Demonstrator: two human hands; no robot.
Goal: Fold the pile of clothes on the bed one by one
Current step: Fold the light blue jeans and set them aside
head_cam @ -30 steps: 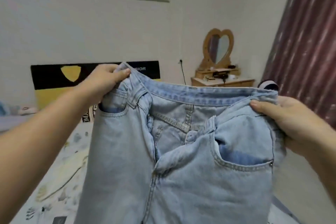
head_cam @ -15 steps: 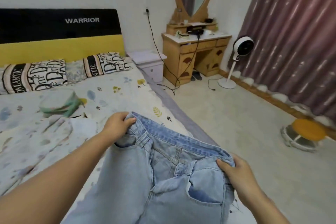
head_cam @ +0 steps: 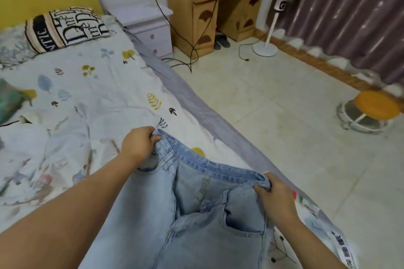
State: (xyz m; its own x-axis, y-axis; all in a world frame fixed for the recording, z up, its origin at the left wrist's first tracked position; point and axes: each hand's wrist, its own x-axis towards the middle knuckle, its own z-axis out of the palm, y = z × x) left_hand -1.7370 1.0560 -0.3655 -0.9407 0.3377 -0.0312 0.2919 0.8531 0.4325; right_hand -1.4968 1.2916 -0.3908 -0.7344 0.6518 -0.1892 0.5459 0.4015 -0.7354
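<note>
Both hands held the jeans [head_cam: 196,214] by the waistband — the left hand [head_cam: 138,146] pinching the far-left corner, the right hand [head_cam: 276,196] gripping the near-right corner — likely to spread them flat for folding. Waistband lay far, over the bed [head_cam: 98,85] near its right edge; the legs ran toward the person.

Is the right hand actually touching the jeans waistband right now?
Touching. The head view shows the right hand with its fingers curled round the waistband corner of the jeans; the left hand pinches the opposite corner.
</note>
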